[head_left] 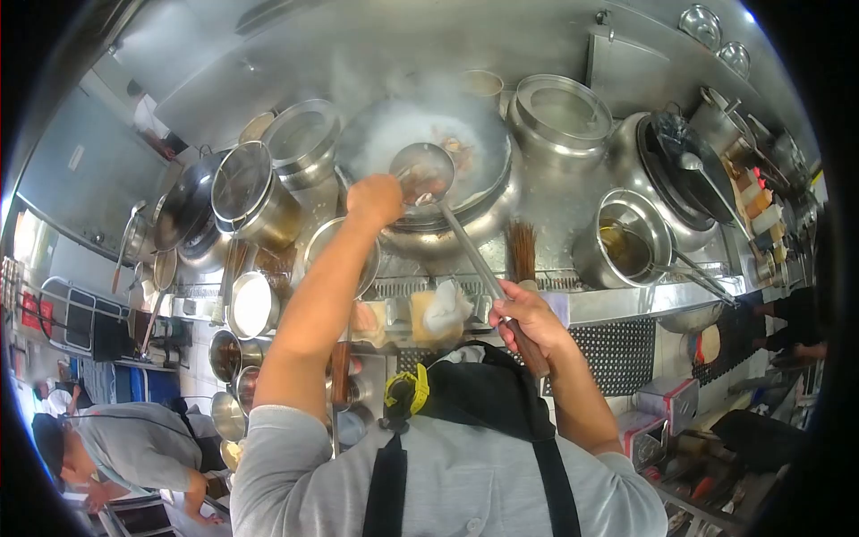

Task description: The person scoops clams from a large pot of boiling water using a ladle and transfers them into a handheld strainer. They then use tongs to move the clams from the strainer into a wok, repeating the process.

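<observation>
My right hand [528,318] is wrapped round the wooden handle of a long metal ladle [422,173], whose bowl is over the steaming wok [376,134]. Close beside the bowl, my left hand [376,200] is closed at its left edge; what its fingers grip is hidden. Food pieces [455,145] lie in the pale, steaming liquid of the wok. Something small and light-coloured sits by the ladle's lower rim.
Lidded pots [564,112] stand behind the wok on both sides. At the right is a pot with yellowish liquid [624,246], near a bamboo brush [521,251]. Folded cloths [445,311] lie at the front edge. A person [134,447] bends at the lower left.
</observation>
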{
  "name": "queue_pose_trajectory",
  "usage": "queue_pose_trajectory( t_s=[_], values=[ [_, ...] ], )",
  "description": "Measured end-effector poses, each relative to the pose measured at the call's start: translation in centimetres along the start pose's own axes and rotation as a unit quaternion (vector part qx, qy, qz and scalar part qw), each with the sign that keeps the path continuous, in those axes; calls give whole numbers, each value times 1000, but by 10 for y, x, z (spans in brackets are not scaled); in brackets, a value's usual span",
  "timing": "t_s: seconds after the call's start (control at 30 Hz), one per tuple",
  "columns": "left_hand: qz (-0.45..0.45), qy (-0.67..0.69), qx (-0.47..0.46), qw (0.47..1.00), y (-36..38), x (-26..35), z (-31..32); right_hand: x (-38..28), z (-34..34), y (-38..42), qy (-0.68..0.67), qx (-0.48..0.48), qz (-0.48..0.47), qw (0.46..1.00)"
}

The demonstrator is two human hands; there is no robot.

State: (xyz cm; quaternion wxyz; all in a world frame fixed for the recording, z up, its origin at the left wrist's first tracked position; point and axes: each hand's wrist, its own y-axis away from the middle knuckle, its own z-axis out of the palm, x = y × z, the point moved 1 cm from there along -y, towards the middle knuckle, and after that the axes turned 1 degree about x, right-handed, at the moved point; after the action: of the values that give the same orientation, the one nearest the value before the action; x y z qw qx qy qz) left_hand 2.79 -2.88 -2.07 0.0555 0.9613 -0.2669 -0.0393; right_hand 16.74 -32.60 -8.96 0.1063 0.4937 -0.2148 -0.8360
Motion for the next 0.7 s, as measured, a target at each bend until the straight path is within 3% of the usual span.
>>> queue_pose_trajectory(
  t_s=[0.13,0.23,0.33,0.43,0.53,0.7],
  values=[
    [3,3,-22,1000,-27,-14,7,1,-2,-1,-10,-12,-4,1000],
    [35,41,17,998,-48,-28,21,-1,-2,1,-22,-19,-5,1000],
    [42,63,-103,992,-68,-38,18,-3,-2,1,-29,-21,-4,999],
    [68,62,-60,994,-77,-48,27,-2,-3,1,-34,-23,-5,999],
    [39,97,-41,994,-62,-50,12,-1,-3,-1,-39,-23,-5,999],
    [83,101,113,985,-13,-76,-23,-5,-3,1,-37,-15,4,999]
  ],
)
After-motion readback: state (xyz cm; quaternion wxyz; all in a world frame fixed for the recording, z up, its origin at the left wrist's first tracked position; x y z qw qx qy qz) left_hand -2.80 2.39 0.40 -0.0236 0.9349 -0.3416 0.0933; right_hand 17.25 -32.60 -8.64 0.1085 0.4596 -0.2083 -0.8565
